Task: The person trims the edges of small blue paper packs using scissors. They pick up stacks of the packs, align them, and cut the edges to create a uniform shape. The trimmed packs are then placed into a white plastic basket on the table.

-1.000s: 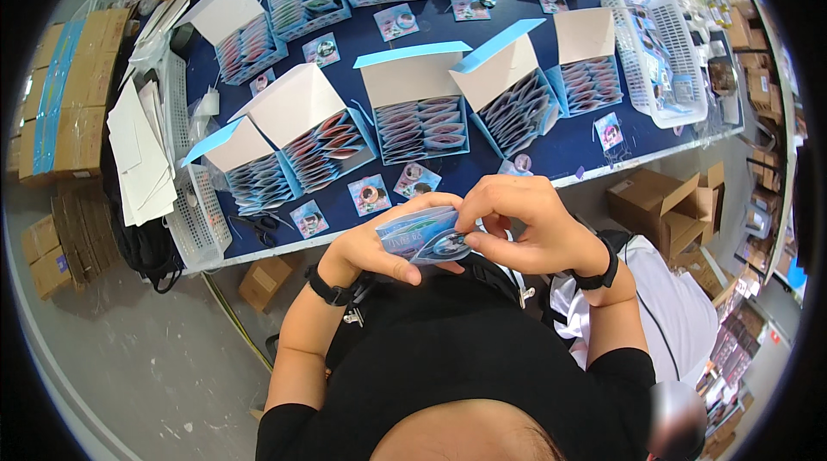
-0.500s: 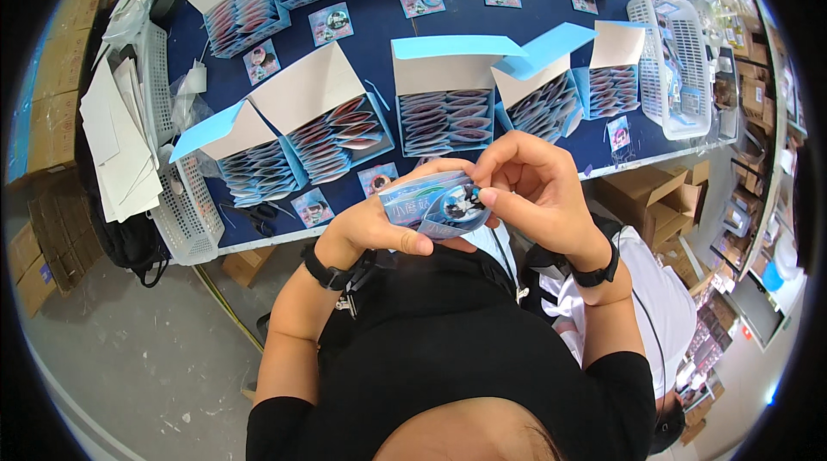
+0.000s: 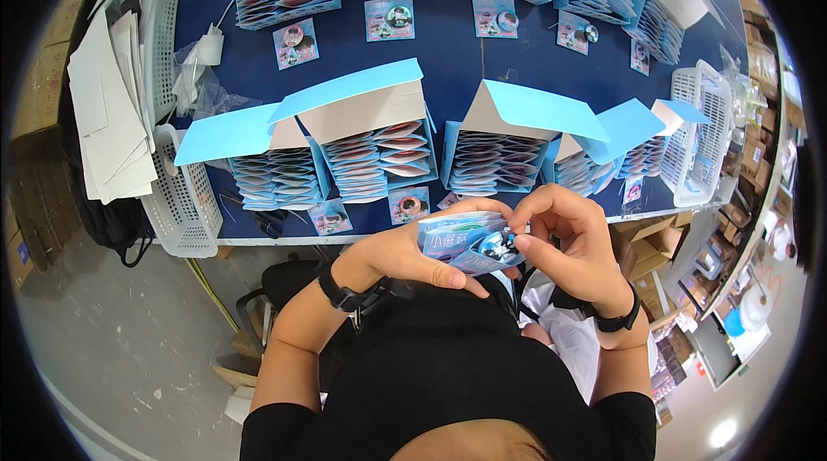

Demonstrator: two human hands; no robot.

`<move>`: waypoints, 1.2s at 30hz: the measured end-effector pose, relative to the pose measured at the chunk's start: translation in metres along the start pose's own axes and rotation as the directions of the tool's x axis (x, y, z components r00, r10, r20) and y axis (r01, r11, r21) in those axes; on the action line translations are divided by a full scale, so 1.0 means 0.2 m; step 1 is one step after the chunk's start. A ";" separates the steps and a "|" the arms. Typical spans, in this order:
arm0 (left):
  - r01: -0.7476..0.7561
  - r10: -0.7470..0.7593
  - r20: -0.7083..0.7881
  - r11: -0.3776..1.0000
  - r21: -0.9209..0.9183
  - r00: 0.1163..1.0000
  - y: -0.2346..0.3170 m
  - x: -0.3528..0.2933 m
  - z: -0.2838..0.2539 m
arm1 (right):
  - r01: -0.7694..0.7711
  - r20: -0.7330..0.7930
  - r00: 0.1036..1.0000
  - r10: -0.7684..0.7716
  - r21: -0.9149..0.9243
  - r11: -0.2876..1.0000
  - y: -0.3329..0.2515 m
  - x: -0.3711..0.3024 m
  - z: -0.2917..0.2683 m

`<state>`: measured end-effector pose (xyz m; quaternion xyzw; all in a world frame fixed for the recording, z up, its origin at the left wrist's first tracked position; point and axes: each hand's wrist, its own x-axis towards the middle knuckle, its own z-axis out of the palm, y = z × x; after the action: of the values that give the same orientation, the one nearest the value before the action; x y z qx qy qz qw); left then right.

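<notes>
My left hand (image 3: 401,256) grips a light blue printed packet (image 3: 444,241) in front of my chest, thumb across its near face and fingers behind. It looks like a small stack of packets, though how many is unclear. At the packet's right end sits a small round badge (image 3: 498,246) with a dark and white picture. My right hand (image 3: 570,246) is closed on that badge's edge, thumb and index finger pinching it at the packet. Whether the badge lies inside or on top cannot be made out. Beyond my hands stands an open blue box (image 3: 498,164) filled with similar packets.
Other open boxes (image 3: 379,164) line the blue table (image 3: 345,73) in two rows. Cards with round badges (image 3: 389,20) lie before them. White plastic baskets (image 3: 699,133) stand at both ends. Cardboard boxes (image 3: 646,250) sit below on the right, near a person in white (image 3: 564,345).
The whole view has shifted, so table and boxes appear displaced. Both hands keep their hold on the packet and badge, sitting slightly farther right and lower in the picture.
</notes>
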<state>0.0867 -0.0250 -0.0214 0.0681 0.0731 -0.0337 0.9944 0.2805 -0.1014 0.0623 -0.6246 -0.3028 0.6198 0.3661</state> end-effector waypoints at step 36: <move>-0.015 0.015 -0.106 1.000 0.003 0.994 0.07 0.10 -0.05 | 0.261 -0.229 0.846 -0.481 -0.608 0.750 -0.16 -0.24 -0.52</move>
<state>0.1069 -0.0103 -0.0327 0.0716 0.1250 -0.0228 0.9893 0.3847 -0.1326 0.1121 -0.7344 -0.5142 0.2876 0.3370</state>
